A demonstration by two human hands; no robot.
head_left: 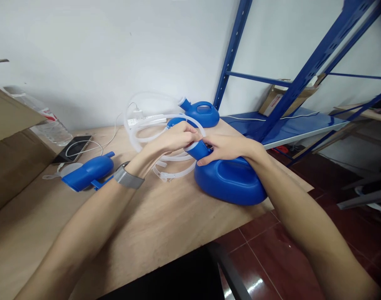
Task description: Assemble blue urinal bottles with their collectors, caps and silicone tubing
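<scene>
It looks like a small workshop: beyond the fingers (193, 135) stands metal shelving (306, 75), below them a plywood bench (165, 221).

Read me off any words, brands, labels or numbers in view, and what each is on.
None legible.
Red-and-white label on the clear bottle: too blurred to read.
Pale label on the shelf's cardboard box: too small and blurred.
Nearest blue jug: no readable marking.

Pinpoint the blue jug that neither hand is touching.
In the head view, that blue jug sits at the back of the wooden table, slightly right of centre, beside the coiled translucent tubing and near the blue shelf post.
</scene>
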